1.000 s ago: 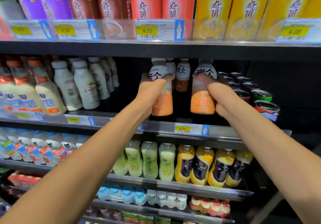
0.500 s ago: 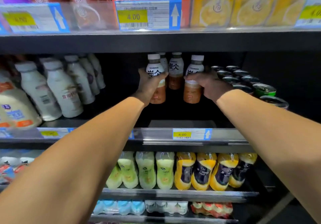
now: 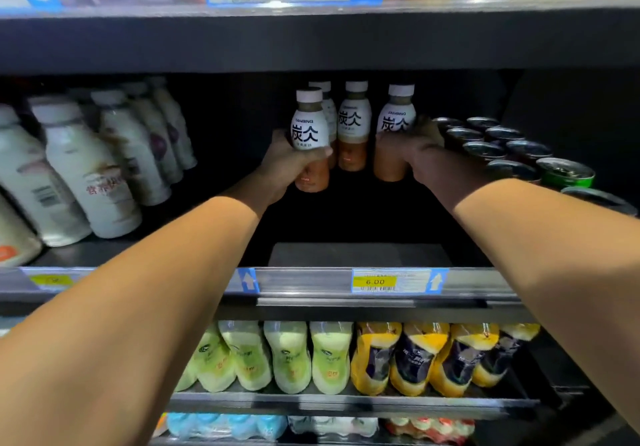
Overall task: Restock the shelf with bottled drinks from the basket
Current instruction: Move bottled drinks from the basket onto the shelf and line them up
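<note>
Left grip (image 3: 287, 165): fingers wrapped round mid-body of left bottle (image 3: 309, 133). Bottle upright, deep in middle shelf (image 3: 311, 284). Right grip (image 3: 426, 159): closed round lower body of right bottle (image 3: 396, 122), also upright, approx. level w/ the left one. Base contact w/ shelf deck: cannot tell, area too dark. Two rear bottles (image 3: 354, 123), same label, stand between and behind the held pair. Cans (image 3: 502, 149) sit just right of right grip. White bottles (image 3: 93, 175) are well apart at left. Price tag (image 3: 375, 281), marked 6.00, is on the front rail.

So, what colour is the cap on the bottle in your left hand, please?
White cap, best in the head view.
</note>
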`<state>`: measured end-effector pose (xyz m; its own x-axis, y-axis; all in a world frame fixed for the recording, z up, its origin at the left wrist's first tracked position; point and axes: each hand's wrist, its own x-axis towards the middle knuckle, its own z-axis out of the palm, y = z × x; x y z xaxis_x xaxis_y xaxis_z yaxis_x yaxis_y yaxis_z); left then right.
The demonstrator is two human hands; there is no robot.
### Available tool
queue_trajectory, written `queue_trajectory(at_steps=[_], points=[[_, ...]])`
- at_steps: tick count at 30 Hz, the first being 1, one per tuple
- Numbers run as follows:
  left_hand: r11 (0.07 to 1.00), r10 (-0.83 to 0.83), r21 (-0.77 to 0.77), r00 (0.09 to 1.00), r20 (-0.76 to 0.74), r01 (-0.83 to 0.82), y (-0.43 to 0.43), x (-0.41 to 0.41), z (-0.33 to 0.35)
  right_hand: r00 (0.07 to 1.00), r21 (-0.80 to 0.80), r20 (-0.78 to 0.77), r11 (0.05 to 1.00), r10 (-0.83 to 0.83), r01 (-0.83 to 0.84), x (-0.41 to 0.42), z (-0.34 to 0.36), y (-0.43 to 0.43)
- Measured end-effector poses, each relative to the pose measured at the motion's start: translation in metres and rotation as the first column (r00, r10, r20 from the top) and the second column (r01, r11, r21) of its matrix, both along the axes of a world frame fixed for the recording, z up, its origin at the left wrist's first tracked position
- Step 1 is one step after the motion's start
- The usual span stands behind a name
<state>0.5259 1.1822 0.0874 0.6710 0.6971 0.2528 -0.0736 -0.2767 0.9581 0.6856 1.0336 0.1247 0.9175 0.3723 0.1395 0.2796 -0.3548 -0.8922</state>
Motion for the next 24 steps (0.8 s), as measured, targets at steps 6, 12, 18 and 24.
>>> queue_trajectory(at_steps=[6,12,18,24], points=[[0.996,-0.064,-0.066,0.998,-0.011,0.064,0.007,0.004,-0.007,0.999,-0.028,0.029,0.999,-0.016,0.016,0.006,-0.003,0.007],[0.991,-0.111,-0.079,0.994,0.004,0.111,0.006,0.013,-0.008,1.000,-0.028,0.001,0.999,-0.020,0.020,0.010,-0.002,0.012],[0.996,-0.077,-0.054,0.997,0.000,0.077,0.002,0.018,-0.009,1.000,-0.039,0.028,0.999,-0.004,0.005,0.014,-0.004,0.014],[0.998,-0.032,-0.051,0.999,0.002,0.032,0.000,0.020,-0.007,1.000,-0.023,0.021,1.000,0.001,-0.001,0.019,-0.006,0.017]])
